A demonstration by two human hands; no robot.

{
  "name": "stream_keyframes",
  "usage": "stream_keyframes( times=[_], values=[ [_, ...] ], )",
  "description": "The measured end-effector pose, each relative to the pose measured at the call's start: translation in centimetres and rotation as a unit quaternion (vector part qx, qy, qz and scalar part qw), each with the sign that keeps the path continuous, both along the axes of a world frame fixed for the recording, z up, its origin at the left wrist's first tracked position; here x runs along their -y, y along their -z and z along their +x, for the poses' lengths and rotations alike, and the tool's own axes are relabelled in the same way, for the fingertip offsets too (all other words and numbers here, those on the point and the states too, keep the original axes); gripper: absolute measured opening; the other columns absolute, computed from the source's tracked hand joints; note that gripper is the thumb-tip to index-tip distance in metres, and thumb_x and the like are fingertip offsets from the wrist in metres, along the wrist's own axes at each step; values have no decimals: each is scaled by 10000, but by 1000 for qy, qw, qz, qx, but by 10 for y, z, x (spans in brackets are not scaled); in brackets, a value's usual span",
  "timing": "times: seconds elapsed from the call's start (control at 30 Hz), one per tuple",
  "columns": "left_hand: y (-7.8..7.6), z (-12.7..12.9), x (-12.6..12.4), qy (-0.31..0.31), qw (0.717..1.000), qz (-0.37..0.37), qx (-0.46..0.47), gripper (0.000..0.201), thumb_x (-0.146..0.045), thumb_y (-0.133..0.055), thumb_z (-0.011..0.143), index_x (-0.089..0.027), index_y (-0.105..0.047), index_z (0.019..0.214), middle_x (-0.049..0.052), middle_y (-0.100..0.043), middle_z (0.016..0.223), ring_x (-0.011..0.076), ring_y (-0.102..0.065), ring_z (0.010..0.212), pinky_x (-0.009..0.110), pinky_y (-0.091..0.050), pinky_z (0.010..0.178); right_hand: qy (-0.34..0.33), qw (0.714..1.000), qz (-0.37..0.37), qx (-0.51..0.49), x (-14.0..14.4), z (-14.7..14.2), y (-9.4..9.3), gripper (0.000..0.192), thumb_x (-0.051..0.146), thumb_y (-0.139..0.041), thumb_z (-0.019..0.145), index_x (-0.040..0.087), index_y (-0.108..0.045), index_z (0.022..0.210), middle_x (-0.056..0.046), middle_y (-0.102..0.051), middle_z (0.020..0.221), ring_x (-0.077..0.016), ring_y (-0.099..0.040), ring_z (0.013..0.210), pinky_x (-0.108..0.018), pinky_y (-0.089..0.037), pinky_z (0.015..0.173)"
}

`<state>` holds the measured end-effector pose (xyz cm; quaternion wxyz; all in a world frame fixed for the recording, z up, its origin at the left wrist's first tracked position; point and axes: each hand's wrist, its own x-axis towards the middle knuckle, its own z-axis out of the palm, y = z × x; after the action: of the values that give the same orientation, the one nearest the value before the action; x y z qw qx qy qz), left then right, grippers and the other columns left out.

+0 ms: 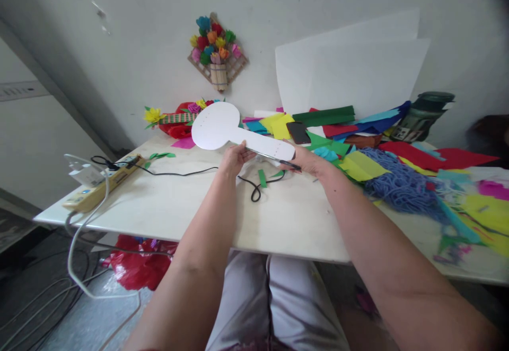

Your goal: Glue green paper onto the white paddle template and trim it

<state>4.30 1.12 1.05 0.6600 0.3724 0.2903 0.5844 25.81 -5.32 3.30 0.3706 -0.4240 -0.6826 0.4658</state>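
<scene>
A white paddle-shaped cutout (217, 125), with a round head and a straight handle, is held tilted above the table. My left hand (237, 156) is closed on its lower edge, where head and handle join. At the handle's far end my right hand (305, 161) grips the cutout, its fingers partly hidden behind it. A slim tool with a dark end (290, 165) lies along the handle's lower edge by my right hand; its kind is unclear. Below, a green strip (262, 178) and a looped black cord (254, 194) rest on the table.
A power strip (107, 184) with cables sits at left. Coloured paper (366, 165), blue yarn (401, 186), a phone (298, 132) and a dark bottle (423, 115) crowd the right and back. Paper flowers (178, 120) lie behind; white sheets (345, 75) lean on the wall.
</scene>
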Motion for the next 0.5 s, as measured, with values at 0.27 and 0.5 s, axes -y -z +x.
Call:
stream_keyframes(
  times=[0.27,0.5],
  values=[
    [0,1,-1,-10,1000,-4,4,65,-168,-576,773,-104,-588,766,56,-657,667,178,-654,707,358,-507,794,-18,999,27,30,3,-1,-2,624,258,-725,614,190,-439,1165,69,-504,551,-50,-385,389,-166,-297,323],
    [-3,0,-1,-69,997,8,20,59,-185,-590,773,-132,-566,761,33,-658,679,137,-638,643,327,-511,779,-41,998,-24,47,1,8,0,693,295,-695,658,183,-381,1265,61,-537,504,-69,-425,374,-164,-318,317]
  ],
)
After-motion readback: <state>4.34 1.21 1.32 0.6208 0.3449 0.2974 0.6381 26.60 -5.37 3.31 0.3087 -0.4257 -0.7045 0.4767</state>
